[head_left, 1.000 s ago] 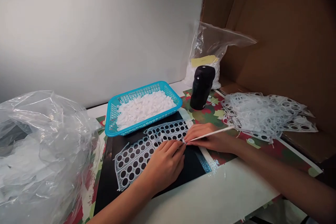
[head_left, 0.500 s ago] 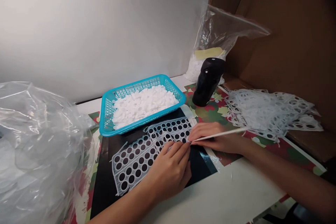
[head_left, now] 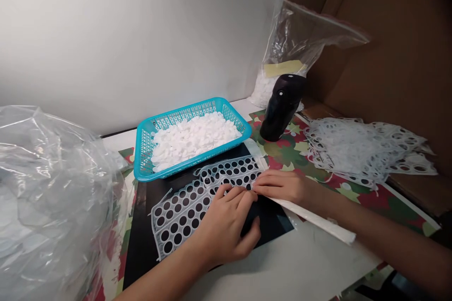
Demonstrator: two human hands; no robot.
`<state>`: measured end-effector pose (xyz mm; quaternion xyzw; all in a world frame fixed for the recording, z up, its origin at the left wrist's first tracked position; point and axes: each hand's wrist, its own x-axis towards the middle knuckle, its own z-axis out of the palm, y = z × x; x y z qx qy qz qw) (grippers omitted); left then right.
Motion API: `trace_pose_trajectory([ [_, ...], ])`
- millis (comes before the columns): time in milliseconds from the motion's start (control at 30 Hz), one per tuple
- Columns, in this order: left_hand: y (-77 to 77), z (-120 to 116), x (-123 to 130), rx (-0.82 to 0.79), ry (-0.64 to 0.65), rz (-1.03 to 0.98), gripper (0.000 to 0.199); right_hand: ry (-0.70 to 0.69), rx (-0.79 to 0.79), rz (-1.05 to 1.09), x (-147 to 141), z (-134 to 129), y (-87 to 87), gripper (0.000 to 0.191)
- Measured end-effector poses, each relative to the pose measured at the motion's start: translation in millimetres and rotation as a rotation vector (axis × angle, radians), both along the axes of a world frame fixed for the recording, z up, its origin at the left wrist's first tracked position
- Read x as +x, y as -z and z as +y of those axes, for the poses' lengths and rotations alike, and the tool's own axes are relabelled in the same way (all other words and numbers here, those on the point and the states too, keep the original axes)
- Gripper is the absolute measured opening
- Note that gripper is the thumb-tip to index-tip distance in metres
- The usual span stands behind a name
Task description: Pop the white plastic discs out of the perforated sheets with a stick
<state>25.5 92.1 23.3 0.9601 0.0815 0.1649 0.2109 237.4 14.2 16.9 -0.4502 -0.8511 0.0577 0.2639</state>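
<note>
A translucent white sheet with rows of round holes (head_left: 176, 216) lies on the black mat (head_left: 141, 244), its middle buckled upward. My left hand (head_left: 229, 225) rests over the sheet's near right part. Its fingers are bent with the tips down near the right hand's fingertips, and its thumb is spread apart from them. Just to the right, my right hand (head_left: 282, 186) has its fingers closed together at the sheet's right end. A flat white strip (head_left: 318, 218) runs from beneath those fingers toward the lower right. The exact grip is hidden.
A blue basket (head_left: 139, 150) of small white discs (head_left: 197, 136) stands behind the sheet. At the right lie a black bottle-like object (head_left: 282, 108) and a pile of holed sheets (head_left: 363, 150). Clear plastic bags stand at the left (head_left: 52, 197) and back (head_left: 303, 33).
The white strip has swung from slanting up across the right hand to pointing down right. The left thumb has spread away from its fingers. Both hands stay near the same spot.
</note>
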Motion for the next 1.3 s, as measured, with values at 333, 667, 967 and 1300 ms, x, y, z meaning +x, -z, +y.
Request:
trace_pose_trajectory([
  [333, 0.3, 0.3, 0.7, -0.011, 0.007, -0.012, 0.012, 0.011, 0.009, 0.050, 1.4, 4.7, -2.0, 0.032],
  [667, 2.3, -1.7, 0.0, -0.011, 0.012, -0.035, 0.013, 0.284, -0.134, 0.368, -10.5, 7.7, -3.2, 0.021],
  [967, 6.7, 6.7, 4.2, -0.101, -0.328, -0.149, 0.007, 0.352, -0.246, 0.601, -8.7, 8.3, -5.5, 0.018],
  [1300, 6.9, 7.2, 5.3, -0.286, -0.492, -0.098, 0.015, 0.307, -0.105, 0.600, -24.6, 8.1, -4.0, 0.012],
])
